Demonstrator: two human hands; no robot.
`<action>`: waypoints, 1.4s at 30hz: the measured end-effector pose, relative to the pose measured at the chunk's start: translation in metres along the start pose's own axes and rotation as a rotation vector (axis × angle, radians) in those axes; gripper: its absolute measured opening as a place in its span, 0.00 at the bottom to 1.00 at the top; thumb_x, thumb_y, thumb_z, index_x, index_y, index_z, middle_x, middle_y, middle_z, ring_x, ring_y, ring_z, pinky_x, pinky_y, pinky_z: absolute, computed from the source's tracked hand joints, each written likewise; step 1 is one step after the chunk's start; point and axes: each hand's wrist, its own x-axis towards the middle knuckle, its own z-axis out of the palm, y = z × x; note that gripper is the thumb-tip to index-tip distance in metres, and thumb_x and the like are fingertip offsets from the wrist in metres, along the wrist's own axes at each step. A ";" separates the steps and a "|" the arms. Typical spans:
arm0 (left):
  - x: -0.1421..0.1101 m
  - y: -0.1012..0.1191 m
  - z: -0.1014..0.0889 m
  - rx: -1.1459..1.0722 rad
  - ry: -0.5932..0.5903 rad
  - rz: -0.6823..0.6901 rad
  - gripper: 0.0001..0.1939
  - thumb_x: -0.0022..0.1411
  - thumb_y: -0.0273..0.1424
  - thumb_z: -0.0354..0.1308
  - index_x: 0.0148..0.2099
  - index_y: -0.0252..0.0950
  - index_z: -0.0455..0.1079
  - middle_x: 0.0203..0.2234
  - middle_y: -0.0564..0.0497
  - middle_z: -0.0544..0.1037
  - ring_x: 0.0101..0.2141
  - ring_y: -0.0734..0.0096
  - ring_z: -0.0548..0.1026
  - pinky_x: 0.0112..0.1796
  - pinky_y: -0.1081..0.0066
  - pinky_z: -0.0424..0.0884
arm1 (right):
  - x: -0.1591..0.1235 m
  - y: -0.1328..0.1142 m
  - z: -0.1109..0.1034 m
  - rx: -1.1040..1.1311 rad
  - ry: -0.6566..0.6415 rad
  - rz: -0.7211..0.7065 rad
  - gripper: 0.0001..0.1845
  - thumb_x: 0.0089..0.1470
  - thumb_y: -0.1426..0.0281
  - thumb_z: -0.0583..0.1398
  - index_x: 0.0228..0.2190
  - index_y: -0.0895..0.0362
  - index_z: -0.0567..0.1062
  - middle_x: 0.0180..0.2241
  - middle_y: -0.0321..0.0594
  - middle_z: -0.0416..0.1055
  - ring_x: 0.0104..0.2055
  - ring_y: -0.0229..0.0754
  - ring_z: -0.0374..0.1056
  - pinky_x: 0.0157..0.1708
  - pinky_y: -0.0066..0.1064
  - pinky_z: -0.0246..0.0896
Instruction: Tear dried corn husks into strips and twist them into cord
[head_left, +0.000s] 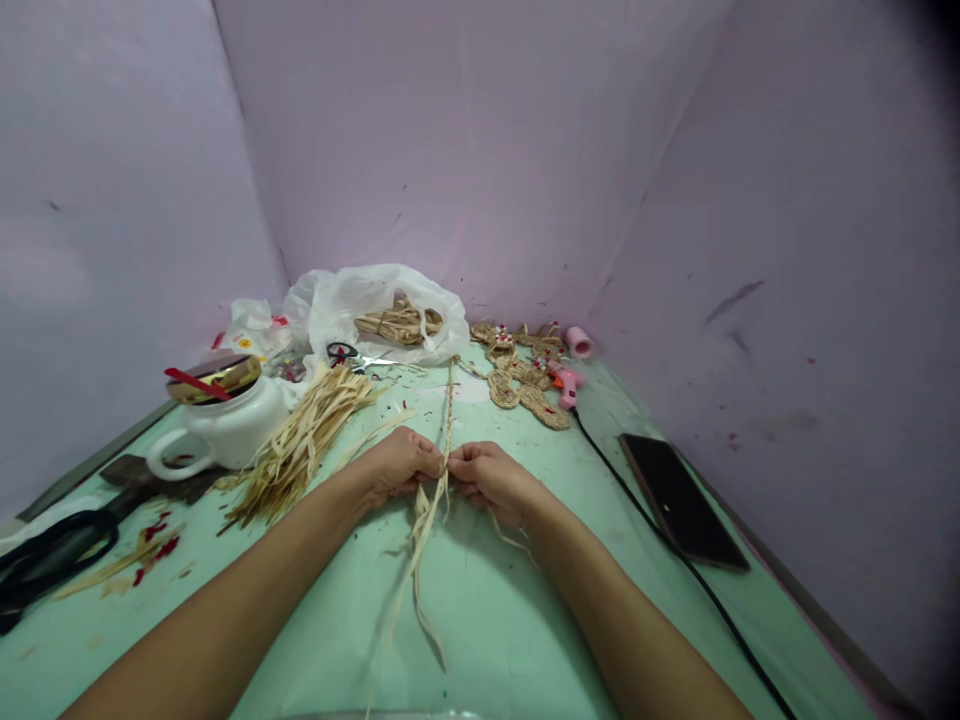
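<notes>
My left hand and my right hand meet at the middle of the table, both closed on a thin straw braid. The braided part runs away from me toward the back of the table. Loose pale strands hang from between my fingers toward me, and a few stick out below my right hand. My fingertips almost touch, so the exact pinch is partly hidden. To the left of my left hand lies a fanned bundle of dry straw strips.
White mug with a gold lid, and large dark-handled scissors, at left. Plastic bag of straw and small scissors behind. Coiled braided pieces, pink glue gun with black cord, and dark phone at right.
</notes>
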 end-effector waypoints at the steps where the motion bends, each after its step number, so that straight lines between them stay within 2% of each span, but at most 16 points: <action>1: 0.000 0.000 0.000 0.011 0.003 0.001 0.04 0.37 0.27 0.53 0.17 0.33 0.61 0.07 0.61 0.54 0.10 0.86 0.45 0.13 0.76 0.38 | 0.002 0.001 -0.001 -0.041 0.031 -0.013 0.08 0.41 0.74 0.56 0.16 0.59 0.62 0.09 0.26 0.51 0.11 0.26 0.42 0.13 0.23 0.33; 7: -0.002 0.002 0.002 0.268 0.095 0.047 0.04 0.36 0.25 0.51 0.18 0.31 0.66 0.08 0.59 0.55 0.13 0.83 0.50 0.16 0.77 0.45 | 0.013 0.014 -0.006 -0.220 0.102 -0.114 0.06 0.38 0.73 0.56 0.15 0.58 0.63 0.09 0.26 0.51 0.12 0.27 0.42 0.13 0.24 0.33; 11: -0.003 -0.001 0.004 0.535 0.206 0.134 0.05 0.35 0.25 0.50 0.16 0.31 0.66 0.09 0.56 0.59 0.16 0.79 0.56 0.19 0.76 0.50 | 0.016 0.021 -0.001 -0.190 0.097 -0.125 0.04 0.36 0.73 0.55 0.15 0.58 0.63 0.09 0.26 0.51 0.11 0.27 0.40 0.13 0.25 0.31; 14: -0.007 0.001 0.003 0.679 0.296 0.112 0.05 0.36 0.26 0.51 0.16 0.32 0.67 0.10 0.54 0.62 0.17 0.76 0.60 0.20 0.76 0.51 | 0.016 0.022 0.002 -0.143 0.095 -0.115 0.05 0.35 0.74 0.54 0.14 0.57 0.61 0.10 0.26 0.51 0.11 0.26 0.39 0.13 0.25 0.30; 16: -0.014 0.006 0.005 0.720 0.300 0.081 0.05 0.38 0.27 0.52 0.17 0.33 0.68 0.09 0.54 0.62 0.16 0.76 0.60 0.20 0.75 0.51 | 0.014 0.022 0.003 -0.113 0.103 -0.114 0.04 0.34 0.74 0.54 0.14 0.58 0.61 0.10 0.26 0.52 0.12 0.26 0.40 0.13 0.25 0.30; 19: -0.027 0.012 0.017 0.748 0.312 0.099 0.07 0.41 0.28 0.52 0.16 0.33 0.67 0.10 0.53 0.61 0.17 0.75 0.60 0.21 0.75 0.50 | 0.011 0.021 0.003 -0.029 0.087 -0.114 0.04 0.34 0.73 0.55 0.15 0.58 0.62 0.09 0.25 0.51 0.12 0.26 0.41 0.14 0.24 0.30; 23: -0.040 0.008 0.048 0.891 0.403 0.165 0.06 0.45 0.27 0.51 0.23 0.34 0.69 0.17 0.47 0.69 0.24 0.67 0.67 0.26 0.72 0.56 | 0.008 0.021 0.003 0.105 0.085 -0.119 0.04 0.32 0.74 0.56 0.15 0.58 0.62 0.09 0.25 0.50 0.13 0.26 0.42 0.14 0.24 0.33; 27: -0.046 0.002 0.068 1.023 0.339 0.164 0.12 0.44 0.22 0.51 0.32 0.33 0.71 0.23 0.42 0.72 0.28 0.61 0.71 0.30 0.69 0.60 | 0.006 0.021 0.002 0.127 0.091 -0.131 0.05 0.33 0.72 0.57 0.16 0.59 0.64 0.11 0.28 0.57 0.14 0.28 0.48 0.15 0.24 0.38; 31: -0.059 0.014 0.052 1.105 0.173 0.176 0.06 0.43 0.23 0.53 0.26 0.34 0.70 0.20 0.44 0.72 0.26 0.62 0.70 0.26 0.70 0.58 | 0.004 0.022 0.000 0.144 0.037 -0.105 0.06 0.35 0.70 0.58 0.18 0.58 0.63 0.11 0.28 0.57 0.12 0.27 0.44 0.13 0.24 0.32; 34: -0.068 0.029 0.027 0.971 -0.097 0.192 0.07 0.42 0.29 0.57 0.16 0.35 0.65 0.13 0.50 0.67 0.19 0.70 0.66 0.21 0.73 0.54 | 0.004 0.022 -0.002 0.134 0.029 -0.096 0.07 0.37 0.69 0.57 0.17 0.58 0.63 0.11 0.26 0.55 0.11 0.26 0.41 0.13 0.24 0.29; 35: -0.067 0.033 0.019 0.868 -0.137 0.164 0.09 0.42 0.30 0.58 0.15 0.35 0.64 0.11 0.52 0.65 0.16 0.73 0.63 0.19 0.74 0.53 | 0.004 0.021 -0.002 0.124 0.034 -0.102 0.08 0.37 0.68 0.57 0.17 0.58 0.63 0.10 0.26 0.54 0.11 0.26 0.41 0.13 0.24 0.30; 37: -0.060 0.035 0.009 0.623 0.064 0.075 0.12 0.47 0.32 0.55 0.16 0.33 0.64 0.10 0.54 0.63 0.12 0.79 0.59 0.17 0.75 0.52 | 0.004 0.021 -0.002 0.107 0.037 -0.115 0.08 0.38 0.68 0.58 0.17 0.58 0.63 0.10 0.26 0.53 0.11 0.26 0.41 0.13 0.24 0.31; 38: -0.054 0.034 0.007 0.460 0.208 0.024 0.09 0.49 0.31 0.53 0.20 0.33 0.66 0.11 0.54 0.65 0.11 0.81 0.57 0.16 0.75 0.51 | 0.004 0.020 -0.002 0.106 0.035 -0.119 0.09 0.38 0.68 0.58 0.16 0.59 0.63 0.10 0.26 0.53 0.11 0.26 0.42 0.13 0.24 0.32; 39: -0.046 0.031 0.007 0.276 0.269 -0.031 0.06 0.49 0.30 0.53 0.26 0.32 0.68 0.15 0.54 0.69 0.10 0.82 0.57 0.14 0.76 0.50 | 0.004 0.021 -0.001 0.109 0.031 -0.123 0.09 0.38 0.69 0.58 0.16 0.59 0.63 0.10 0.26 0.53 0.11 0.26 0.43 0.13 0.24 0.33; 40: -0.038 0.027 0.009 0.118 0.253 -0.080 0.07 0.49 0.28 0.53 0.31 0.32 0.68 0.17 0.54 0.71 0.10 0.82 0.59 0.14 0.77 0.51 | 0.004 0.021 -0.001 0.115 0.027 -0.130 0.09 0.38 0.69 0.58 0.16 0.59 0.63 0.10 0.27 0.54 0.12 0.26 0.44 0.14 0.24 0.34; 42: -0.024 0.016 0.013 -0.083 0.119 -0.141 0.07 0.48 0.27 0.54 0.30 0.29 0.67 0.18 0.51 0.71 0.12 0.81 0.62 0.13 0.78 0.53 | 0.005 0.023 -0.001 0.131 0.013 -0.144 0.07 0.36 0.70 0.58 0.17 0.59 0.63 0.11 0.28 0.57 0.13 0.28 0.48 0.15 0.24 0.38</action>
